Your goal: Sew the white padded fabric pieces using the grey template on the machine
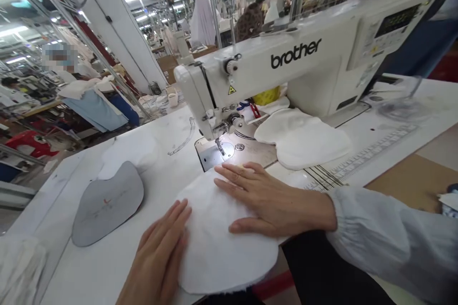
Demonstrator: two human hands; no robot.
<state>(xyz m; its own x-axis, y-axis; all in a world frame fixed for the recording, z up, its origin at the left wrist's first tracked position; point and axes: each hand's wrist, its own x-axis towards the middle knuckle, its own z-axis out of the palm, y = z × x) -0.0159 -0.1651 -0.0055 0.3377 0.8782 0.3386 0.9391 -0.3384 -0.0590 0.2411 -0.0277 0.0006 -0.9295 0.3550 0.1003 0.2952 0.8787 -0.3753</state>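
Observation:
A rounded white fabric piece [218, 252] lies flat at the table's front edge, just before the needle of the white sewing machine [250, 76]. My right hand [265, 200] rests flat on its upper right, fingers spread and pointing left. Along its left edge lies my left hand [161, 252], fingers stretched out and close together, touching fabric or table. The presser foot [221, 147] stands over the lit needle plate [214, 152], a little beyond the fabric's far edge. Neither hand is gripping anything.
On the left of the table [150, 219] lies a grey curved template [109, 205], with white fabric [125, 152] behind it. Another white fabric piece [304, 138] sits under the machine arm, near red-handled snips [255, 110]. White cloth [21, 267] is piled at lower left.

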